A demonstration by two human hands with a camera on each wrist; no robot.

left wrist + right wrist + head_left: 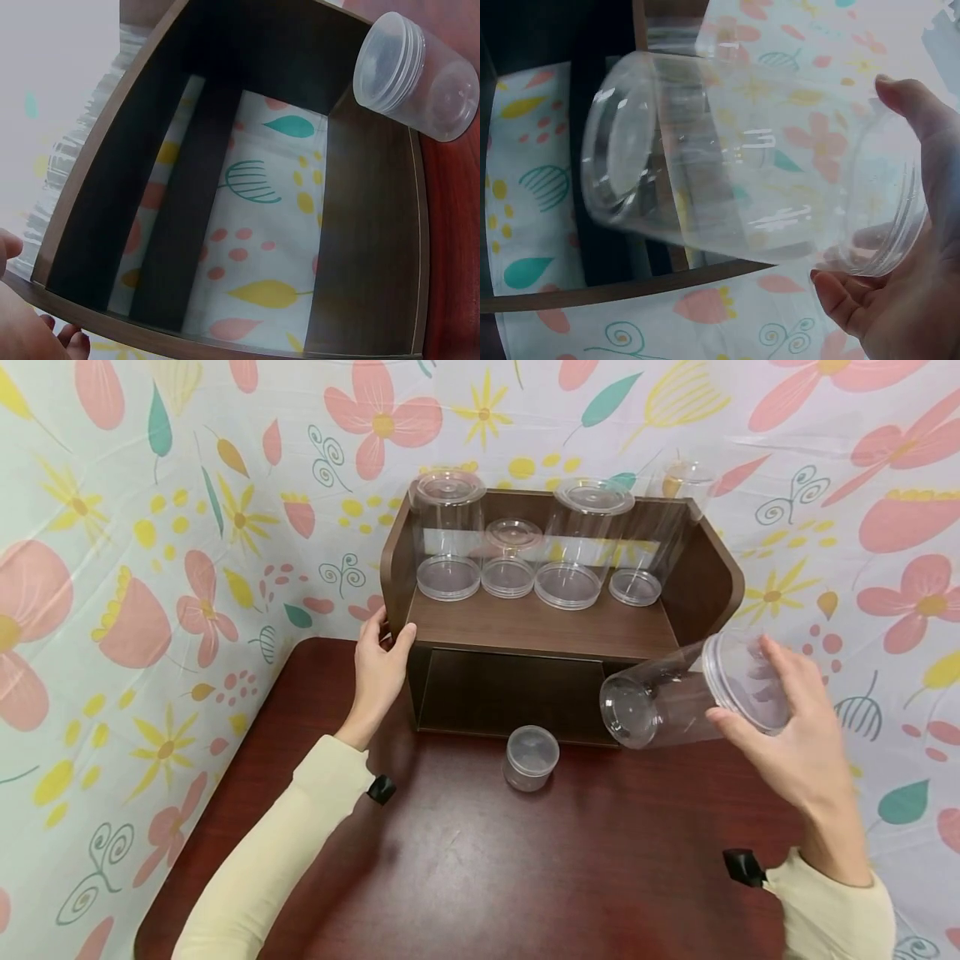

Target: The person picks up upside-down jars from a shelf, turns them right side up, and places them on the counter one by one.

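A tall clear plastic jar (675,697) is in my right hand (810,735), gripped at its wide lidded end. It is tilted nearly onto its side, off the table, base to the left. In the right wrist view the thumb and fingers span the jar's (742,157) lid end. My left hand (378,672) holds the left side panel of a dark brown two-level shelf (540,627), thumb in front, other fingers partly hidden behind. Several clear jars (573,547) stand in a row on its upper board. A small lidded jar (531,760) stands on the table before the lower compartment.
The dark red table (480,860) reaches round the shelf and toward me. Flower-patterned cloth (285,468) hangs behind and at both sides. Through the shelf's open back (262,225), that cloth shows in the left wrist view.
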